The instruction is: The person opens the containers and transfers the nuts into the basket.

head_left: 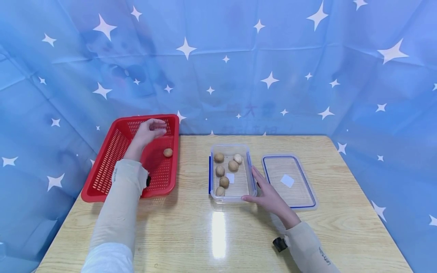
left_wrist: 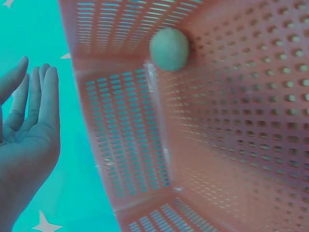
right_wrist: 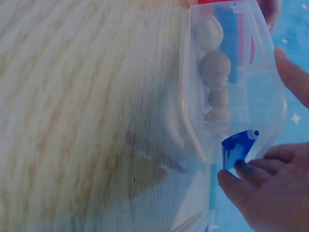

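My left hand (head_left: 150, 131) is over the red plastic basket (head_left: 175, 151), its fingers loosely bent and holding nothing. Below it, one round brown walnut (head_left: 167, 152) lies inside near the basket's right wall; the left wrist view shows this walnut (left_wrist: 169, 49) apart from the hand (left_wrist: 34, 121). With fingers spread, my right hand (head_left: 271, 197) touches the near right corner of a clear plastic box (head_left: 243, 182). Its fingertips are by a blue clasp (right_wrist: 236, 147) in the right wrist view. Several walnuts (head_left: 233, 165) lie in the box, mostly along its left side.
A clear lid (head_left: 290, 193) with a blue seal lies flat to the right of the box. All stands on a wood-grain table (head_left: 177, 235). A blue curtain with white stars (head_left: 218, 76) hangs behind the table.
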Demonstrator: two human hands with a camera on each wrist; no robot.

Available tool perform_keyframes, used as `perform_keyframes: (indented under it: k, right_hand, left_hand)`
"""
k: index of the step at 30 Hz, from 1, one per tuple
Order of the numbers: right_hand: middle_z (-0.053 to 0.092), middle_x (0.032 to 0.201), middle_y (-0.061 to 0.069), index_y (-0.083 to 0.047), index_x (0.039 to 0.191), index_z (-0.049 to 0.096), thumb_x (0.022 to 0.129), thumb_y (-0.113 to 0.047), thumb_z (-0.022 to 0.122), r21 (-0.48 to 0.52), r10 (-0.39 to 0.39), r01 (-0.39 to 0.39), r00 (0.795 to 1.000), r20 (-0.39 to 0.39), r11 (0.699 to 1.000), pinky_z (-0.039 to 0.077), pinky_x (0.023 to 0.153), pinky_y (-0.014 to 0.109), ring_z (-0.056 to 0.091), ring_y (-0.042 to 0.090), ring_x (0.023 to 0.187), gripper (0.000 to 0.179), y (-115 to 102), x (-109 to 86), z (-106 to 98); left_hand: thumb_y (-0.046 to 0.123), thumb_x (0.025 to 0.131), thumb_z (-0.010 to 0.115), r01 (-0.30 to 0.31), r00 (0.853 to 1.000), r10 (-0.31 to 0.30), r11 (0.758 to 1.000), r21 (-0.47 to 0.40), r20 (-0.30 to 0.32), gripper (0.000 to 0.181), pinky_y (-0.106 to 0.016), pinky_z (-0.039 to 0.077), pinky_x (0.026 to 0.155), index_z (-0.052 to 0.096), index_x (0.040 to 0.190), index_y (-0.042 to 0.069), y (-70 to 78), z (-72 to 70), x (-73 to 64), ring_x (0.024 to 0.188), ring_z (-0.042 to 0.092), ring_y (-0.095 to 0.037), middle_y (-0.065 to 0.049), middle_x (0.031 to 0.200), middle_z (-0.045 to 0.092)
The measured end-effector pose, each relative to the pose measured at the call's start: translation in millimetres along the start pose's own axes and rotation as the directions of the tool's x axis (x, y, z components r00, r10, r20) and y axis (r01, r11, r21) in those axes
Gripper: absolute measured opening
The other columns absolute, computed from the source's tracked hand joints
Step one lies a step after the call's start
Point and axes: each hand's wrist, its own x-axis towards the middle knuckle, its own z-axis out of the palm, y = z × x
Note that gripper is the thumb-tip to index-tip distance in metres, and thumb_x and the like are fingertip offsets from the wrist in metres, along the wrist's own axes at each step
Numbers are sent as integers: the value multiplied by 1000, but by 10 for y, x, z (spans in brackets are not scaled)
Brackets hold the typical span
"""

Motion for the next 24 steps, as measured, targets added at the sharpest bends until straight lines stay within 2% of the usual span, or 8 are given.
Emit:
perform_keyframes:
  k: [6,15,24]
  right_hand:
    - [3,167,21,-3,160,7,86,-32,78,-3,4,-4,1000,1,1000,25,119,60,13,46,151,106,5,1,0]
    - [4,167,21,-3,160,7,86,-32,78,-2,-1,1,1000,2,1000,25,119,61,12,47,152,106,15,2,5]
    - [4,167,22,-3,160,7,86,-32,78,-4,4,-4,1000,2,1000,24,119,61,12,47,151,106,-5,0,-1]
  left_hand:
    - [26,95,68,-59,998,60,998,31,-21,48,-47,47,111,53,139,15,178,-28,-53,130,51,-28,-11,143,53]
    - [26,95,67,-103,994,103,994,25,-30,49,-49,48,109,51,140,15,383,-36,-121,130,53,-30,-12,143,53]
    - [24,95,68,-184,982,184,983,-6,-39,47,-48,47,110,52,138,14,530,-35,-203,130,56,-27,-10,141,55]
